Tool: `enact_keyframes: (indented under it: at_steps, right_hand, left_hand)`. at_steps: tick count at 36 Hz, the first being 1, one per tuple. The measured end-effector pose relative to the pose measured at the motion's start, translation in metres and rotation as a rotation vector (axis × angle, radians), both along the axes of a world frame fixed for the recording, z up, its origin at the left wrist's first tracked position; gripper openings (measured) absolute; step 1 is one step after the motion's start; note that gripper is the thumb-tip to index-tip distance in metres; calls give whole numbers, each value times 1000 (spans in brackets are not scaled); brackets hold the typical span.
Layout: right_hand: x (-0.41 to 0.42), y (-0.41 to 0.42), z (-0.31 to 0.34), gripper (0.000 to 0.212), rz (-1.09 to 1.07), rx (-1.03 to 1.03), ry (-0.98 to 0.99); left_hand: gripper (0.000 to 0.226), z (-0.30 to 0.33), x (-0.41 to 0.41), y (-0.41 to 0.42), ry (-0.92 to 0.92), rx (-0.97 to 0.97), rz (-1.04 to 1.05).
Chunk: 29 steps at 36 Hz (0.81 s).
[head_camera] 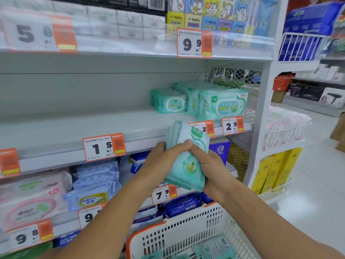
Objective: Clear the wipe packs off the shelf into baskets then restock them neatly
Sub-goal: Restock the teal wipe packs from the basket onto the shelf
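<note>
A: While both hands are up in front of the shelf (78, 128), look at the load: the left hand (164, 161) and the right hand (209, 165) are curled round a small stack of green wipe packs (186, 156), thumbs meeting across the front, pinching it from either side.

B: And it hangs in the air, just short of the shelf lip, directly above the white basket (186, 230) at six o'clock. A few packs already lie in that basket.

A: Up at two o'clock, more of the same green packs (214, 103) sit bunched at the shelf's right end. The rest of that level, round to nine o'clock, is bare.

B: So what can go sour here?

A: First worry, I'd say, is the stack itself. Those packs are soft and slick; the upper ones fan out past the thumbs at twelve o'clock. Loosen the squeeze and one may slide out.

B: It would probably land in the basket, though?

A: Probably, but a pack tipping toward three o'clock could miss the rim and hit the floor.

B: And the price tags (103, 146) along the edge?

A: Right beside the knuckles. A careless lift could catch one and knock it askew.

B: The heap at two o'clock leans, too; a nudge could topple it.
</note>
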State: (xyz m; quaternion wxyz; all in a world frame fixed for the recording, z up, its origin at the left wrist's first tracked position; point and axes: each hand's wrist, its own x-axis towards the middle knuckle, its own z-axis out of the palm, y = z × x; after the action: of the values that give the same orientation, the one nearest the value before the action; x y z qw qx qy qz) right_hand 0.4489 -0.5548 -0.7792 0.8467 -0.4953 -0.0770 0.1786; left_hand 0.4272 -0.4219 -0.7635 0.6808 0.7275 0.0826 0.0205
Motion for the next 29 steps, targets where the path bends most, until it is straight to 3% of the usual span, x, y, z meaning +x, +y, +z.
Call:
enact_keyframes:
  at_steps: [4, 10, 13, 15, 17, 19, 21, 23, 29]
  right_hand:
    - [12, 1, 9, 46, -22, -24, -122]
    - [46, -14, 40, 54, 175, -178, -386]
    - [65, 1, 59, 63, 102, -211, -407]
    - [84, 19, 71, 62, 26, -228, -375]
    - [111, 39, 82, 52, 1, -266, -322]
    - [142, 60, 90, 42, 12, -316, -276]
    - [174, 81, 97, 37, 24, -394, -293]
    - [208, 103, 101, 43, 26, -501, -372]
    - [285, 155, 111, 54, 93, -629, -583]
  left_hand:
    - [46, 2, -3, 15, -18, 36, -227]
    - [62, 12, 13, 39, -344, 40, -168]
    - [68, 18, 29, 50, -523, 148, -51]
    - [64, 19, 44, 61, -635, 315, 176]
    - [64, 21, 59, 82, -681, 782, 416]
    - [71, 20, 68, 105, -558, 1230, 464]
    - [76, 15, 71, 123, -302, 1446, 362]
    - [75, 6, 73, 132, -123, 1522, 261]
    - [84, 11, 80, 148, -91, 1547, 167]
